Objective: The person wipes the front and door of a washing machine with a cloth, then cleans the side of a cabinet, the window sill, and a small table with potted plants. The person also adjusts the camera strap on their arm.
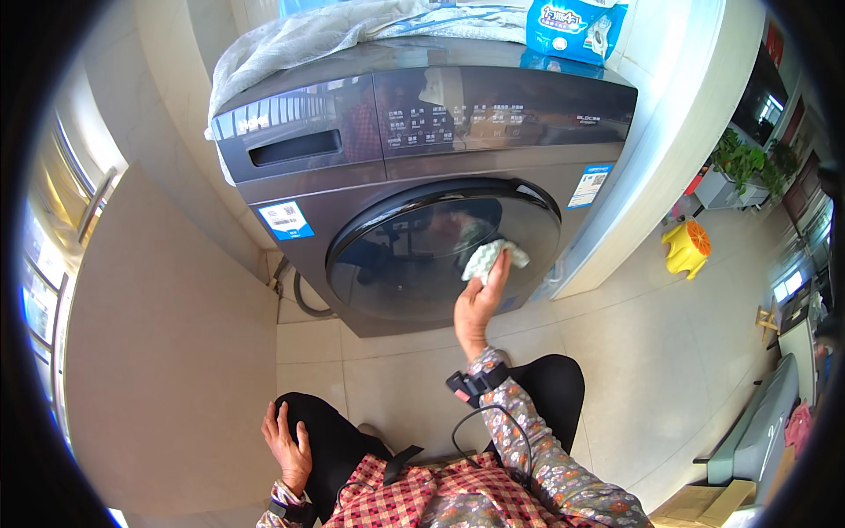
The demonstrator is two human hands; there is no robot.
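A dark grey front-loading washing machine (299, 189) stands before me, its round glass door (405, 273) closed. My right hand (480, 304) reaches out to the lower right part of that door. Its fingers press a pale green-and-white cloth (493, 260) against the glass; the cloth is bunched, and its edges show around the fingertips. On my left knee, over black trousers, rests my left hand (289, 447), fingers spread and holding nothing. A black strap with a cable sits round my right wrist.
A large beige panel (167, 352) stands at my left. On the machine's top lie a whitish cover (290, 53) and a blue package (576, 31). A grey hose (308, 299) runs beside its lower left. At right are a yellow stool (685, 249) and a cardboard box (704, 503).
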